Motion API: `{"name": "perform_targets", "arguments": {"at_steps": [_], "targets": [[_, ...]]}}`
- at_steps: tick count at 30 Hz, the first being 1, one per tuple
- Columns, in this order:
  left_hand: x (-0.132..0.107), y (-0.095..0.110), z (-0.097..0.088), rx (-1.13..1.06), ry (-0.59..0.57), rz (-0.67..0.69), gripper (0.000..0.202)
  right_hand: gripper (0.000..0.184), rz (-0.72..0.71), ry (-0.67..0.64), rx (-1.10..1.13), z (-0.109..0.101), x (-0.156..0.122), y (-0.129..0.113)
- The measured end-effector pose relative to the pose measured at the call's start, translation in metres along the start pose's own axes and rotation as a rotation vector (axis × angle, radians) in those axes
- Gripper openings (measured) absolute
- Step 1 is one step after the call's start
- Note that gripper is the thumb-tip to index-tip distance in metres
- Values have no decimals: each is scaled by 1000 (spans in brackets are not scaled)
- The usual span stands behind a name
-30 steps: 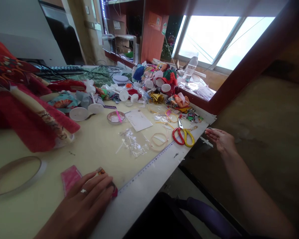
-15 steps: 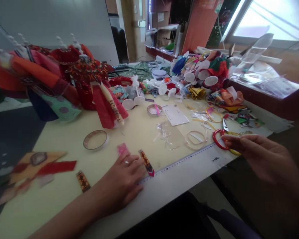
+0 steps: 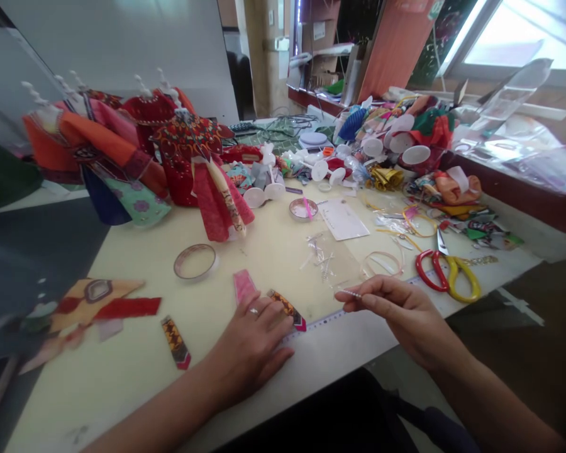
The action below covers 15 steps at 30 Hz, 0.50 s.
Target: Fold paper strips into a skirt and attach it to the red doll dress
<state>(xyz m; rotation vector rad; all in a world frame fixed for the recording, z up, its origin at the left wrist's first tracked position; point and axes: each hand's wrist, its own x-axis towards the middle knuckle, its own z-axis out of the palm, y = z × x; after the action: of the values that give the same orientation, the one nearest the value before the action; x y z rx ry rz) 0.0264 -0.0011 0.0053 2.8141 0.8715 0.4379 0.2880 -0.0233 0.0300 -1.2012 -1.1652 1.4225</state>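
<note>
My left hand (image 3: 252,343) lies flat on the pale yellow table (image 3: 122,377), fingers spread, pressing down a pink fabric strip (image 3: 243,286) and a patterned folded strip (image 3: 287,308) near the table's front edge. A ring shows on one finger. My right hand (image 3: 399,311) hovers just right of it, thumb and fingers pinched on a thin white strip (image 3: 350,293) that pokes out to the left. A ruler scale (image 3: 321,323) printed along the table edge runs between the hands.
Red and yellow scissors (image 3: 446,270) lie to the right. A tape ring (image 3: 195,261), a clear bag (image 3: 325,255) and a white card (image 3: 343,219) lie mid-table. Paper dolls in red dresses (image 3: 188,157) stand at back left. Fabric scraps (image 3: 99,302) lie left; white stands and clutter fill the back right.
The view swung left and steadied. My right hand came in from beyond the table's right edge to just beside the left hand, now pinching a thin white strip. The left hand stays pressed down.
</note>
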Motion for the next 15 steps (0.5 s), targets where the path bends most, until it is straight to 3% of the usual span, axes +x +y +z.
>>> {"name": "perform_targets", "arguments": {"at_steps": [4, 8, 11, 15], "targets": [[-3, -4, -8, -98, 160, -52, 21, 15, 54, -56, 69, 12, 4, 1], [-4, -10, -11, -171, 244, -79, 19, 13, 56, -97, 87, 19, 9, 2], [-7, -15, -12, -148, 254, -80, 18, 10, 32, -120, 51, 21, 12, 5], [-12, -21, -10, -91, 176, -80, 19, 8, 41, -138, 10, 21, 15, 9]]}}
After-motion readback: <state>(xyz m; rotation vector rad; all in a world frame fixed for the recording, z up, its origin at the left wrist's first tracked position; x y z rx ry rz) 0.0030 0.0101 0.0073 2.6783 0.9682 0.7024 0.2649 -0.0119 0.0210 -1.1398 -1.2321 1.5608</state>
